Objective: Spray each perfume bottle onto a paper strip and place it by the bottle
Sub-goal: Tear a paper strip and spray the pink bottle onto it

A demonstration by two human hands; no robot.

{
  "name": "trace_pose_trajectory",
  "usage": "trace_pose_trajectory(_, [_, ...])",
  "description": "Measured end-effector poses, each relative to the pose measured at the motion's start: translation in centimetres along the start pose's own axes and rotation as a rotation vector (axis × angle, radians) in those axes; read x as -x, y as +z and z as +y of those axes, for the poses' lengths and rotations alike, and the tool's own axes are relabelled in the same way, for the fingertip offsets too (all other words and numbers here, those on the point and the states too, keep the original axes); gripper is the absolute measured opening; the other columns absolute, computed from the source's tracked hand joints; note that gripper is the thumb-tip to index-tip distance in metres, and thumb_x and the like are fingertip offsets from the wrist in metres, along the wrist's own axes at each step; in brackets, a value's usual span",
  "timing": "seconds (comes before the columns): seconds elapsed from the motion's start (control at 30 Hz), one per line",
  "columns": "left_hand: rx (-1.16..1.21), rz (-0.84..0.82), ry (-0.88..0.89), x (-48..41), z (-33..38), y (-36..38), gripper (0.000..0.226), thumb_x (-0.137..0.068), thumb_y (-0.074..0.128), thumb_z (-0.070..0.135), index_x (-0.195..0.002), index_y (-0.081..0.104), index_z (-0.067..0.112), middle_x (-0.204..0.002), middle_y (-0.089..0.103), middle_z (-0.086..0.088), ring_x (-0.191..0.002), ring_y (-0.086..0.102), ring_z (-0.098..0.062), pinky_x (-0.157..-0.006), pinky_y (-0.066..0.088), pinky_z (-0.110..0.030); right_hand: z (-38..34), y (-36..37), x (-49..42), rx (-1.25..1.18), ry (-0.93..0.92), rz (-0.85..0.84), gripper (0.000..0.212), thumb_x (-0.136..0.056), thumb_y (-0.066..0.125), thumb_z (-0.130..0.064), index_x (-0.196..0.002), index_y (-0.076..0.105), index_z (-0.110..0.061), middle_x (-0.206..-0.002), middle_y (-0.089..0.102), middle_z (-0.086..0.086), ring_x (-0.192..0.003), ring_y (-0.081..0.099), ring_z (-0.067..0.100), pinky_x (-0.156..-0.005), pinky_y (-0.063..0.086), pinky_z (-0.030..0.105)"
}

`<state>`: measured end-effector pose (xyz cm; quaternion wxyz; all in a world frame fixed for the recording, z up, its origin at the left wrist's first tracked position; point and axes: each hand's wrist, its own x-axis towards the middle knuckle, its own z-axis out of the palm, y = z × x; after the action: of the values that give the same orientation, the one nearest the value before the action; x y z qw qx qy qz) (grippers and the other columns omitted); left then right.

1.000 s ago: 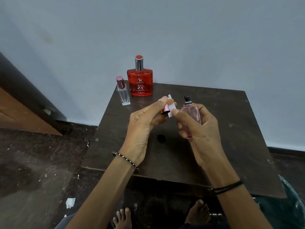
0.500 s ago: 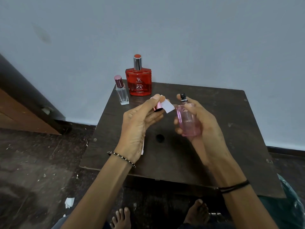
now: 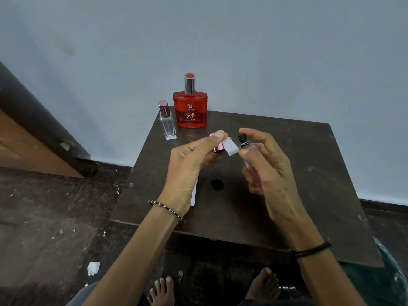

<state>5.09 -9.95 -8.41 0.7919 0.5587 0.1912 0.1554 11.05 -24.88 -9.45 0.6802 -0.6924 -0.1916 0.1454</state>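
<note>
My right hand (image 3: pixel 268 166) grips a small pink perfume bottle (image 3: pixel 250 157) upright above the table, its black spray nozzle (image 3: pixel 242 138) bare and my index finger raised over it. My left hand (image 3: pixel 189 164) pinches a white paper strip (image 3: pixel 230 147) together with the bottle's pink cap (image 3: pixel 219 148), the strip just left of the nozzle. A large red perfume bottle (image 3: pixel 190 107) and a small clear bottle with a pink cap (image 3: pixel 167 121) stand capped at the table's back left corner.
The dark wooden table (image 3: pixel 298 173) has a round hole (image 3: pixel 217 185) in its middle. More white paper (image 3: pixel 194 193) lies under my left wrist. The wall runs close behind the table. My bare feet and paper scraps are on the floor.
My right hand turned the pink bottle so its nozzle is next to the strip, and my index finger lifted above the nozzle. The left hand stayed about where it was.
</note>
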Motion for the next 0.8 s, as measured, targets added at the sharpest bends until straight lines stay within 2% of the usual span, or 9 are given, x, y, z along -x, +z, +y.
trace_pose_trajectory(0.1, [-0.008,-0.008,0.001,0.0,-0.2,0.0,0.018,-0.09,0.072,0.027,-0.099,0.083,0.016,-0.104,0.081,-0.005,-0.111,0.072,-0.023,-0.096,0.058,-0.033,0.1,0.2,0.0,0.201,-0.056,0.032,0.036,-0.092,0.058,-0.035,-0.128,0.054,-0.038,-0.098,0.061,-0.017,-0.069,0.054,-0.002,-0.057,0.044,0.017])
trace_pose_trajectory(0.17, [-0.003,-0.018,-0.006,0.0,-0.3,0.0,0.019,-0.09,0.072,0.027,-0.099,0.083,0.014,-0.105,0.081,-0.006,-0.113,0.071,-0.024,-0.097,0.058,-0.033,0.2,0.4,0.1,0.393,-0.15,0.072,0.039,-0.091,0.06,-0.035,-0.129,0.053,-0.033,-0.11,0.061,-0.011,-0.083,0.059,0.0,-0.067,0.049,0.011])
trace_pose_trajectory(0.23, [0.014,-0.027,-0.017,-0.1,-0.5,0.0,0.021,-0.09,0.073,0.027,-0.099,0.083,0.012,-0.106,0.08,-0.007,-0.111,0.072,-0.024,-0.097,0.058,-0.033,0.2,0.7,0.3,0.569,-0.254,0.089,0.041,-0.092,0.064,-0.028,-0.131,0.055,-0.023,-0.116,0.062,-0.002,-0.092,0.061,0.005,-0.077,0.055,0.016])
trace_pose_trajectory(0.27, [0.026,-0.026,-0.025,-0.1,-0.5,0.0,0.022,-0.089,0.073,0.027,-0.1,0.082,0.011,-0.107,0.08,-0.007,-0.11,0.073,-0.023,-0.097,0.058,-0.034,0.2,0.9,0.4,0.629,-0.287,0.089,0.042,-0.091,0.064,-0.028,-0.131,0.055,-0.019,-0.117,0.063,0.002,-0.093,0.062,0.009,-0.078,0.057,0.022])
trace_pose_trajectory(0.3, [0.04,-0.024,-0.033,-0.2,-0.5,-0.1,0.024,-0.089,0.074,0.027,-0.101,0.082,0.009,-0.108,0.08,-0.008,-0.107,0.073,-0.022,-0.097,0.058,-0.034,0.2,1.1,0.4,0.676,-0.313,0.091,0.044,-0.091,0.062,-0.031,-0.131,0.056,-0.016,-0.116,0.063,0.005,-0.091,0.062,0.013,-0.075,0.055,0.021])
trace_pose_trajectory(0.37, [0.066,-0.022,-0.049,-0.3,-0.5,-0.1,0.024,-0.089,0.074,0.027,-0.101,0.082,0.008,-0.108,0.08,-0.009,-0.106,0.074,-0.023,-0.097,0.058,-0.035,0.1,1.5,0.5,0.757,-0.356,0.096,0.048,-0.089,0.054,-0.041,-0.13,0.057,-0.016,-0.112,0.063,0.005,-0.085,0.057,0.01,-0.068,0.045,0.01])
trace_pose_trajectory(0.43, [0.084,-0.032,-0.057,-0.3,-0.5,-0.1,0.024,-0.089,0.074,0.027,-0.102,0.082,0.009,-0.107,0.08,-0.01,-0.107,0.074,-0.025,-0.096,0.058,-0.034,0.0,1.7,0.5,0.807,-0.378,0.099,0.052,-0.088,0.048,-0.046,-0.129,0.058,-0.015,-0.11,0.063,0.006,-0.082,0.055,0.009,-0.065,0.039,0.007])
trace_pose_trajectory(0.6, [0.081,-0.056,-0.068,-0.2,-0.4,-0.2,0.029,-0.091,0.072,0.027,-0.108,0.079,0.005,-0.109,0.079,-0.014,-0.107,0.074,-0.029,-0.097,0.057,-0.036,0.0,1.7,0.5,0.858,-0.394,0.091,0.053,-0.089,0.046,-0.046,-0.128,0.059,-0.014,-0.106,0.062,0.008,-0.073,0.053,0.009,-0.062,0.036,0.006])
trace_pose_trajectory(0.8, [0.091,-0.065,-0.07,-0.1,-0.2,-0.1,0.024,-0.092,0.07,0.023,-0.105,0.08,0.005,-0.104,0.08,-0.014,-0.103,0.076,-0.028,-0.085,0.061,-0.027,0.1,1.8,0.5,0.876,-0.377,0.085,0.048,-0.09,0.05,-0.044,-0.129,0.056,-0.017,-0.109,0.06,0.005,-0.072,0.054,0.009,-0.059,0.038,0.007])
